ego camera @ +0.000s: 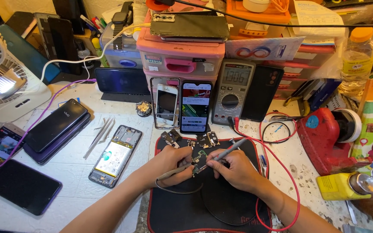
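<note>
On a black work mat [221, 203], small green circuit board [199, 163] between both hands, left hand [169, 163] gripping a probe [173, 172] against it, right hand [234, 169] gripping a grey probe pen [229, 149], multimeter [233, 91] behind, opened phone [115, 155] to the left

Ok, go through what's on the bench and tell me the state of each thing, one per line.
Circuit board: bare, held by left hand.
Probe: in right hand, tip on board.
Multimeter: on.
Upright phone: screen lit.
Opened phone: back off.
Black phone: screen dark.
</note>
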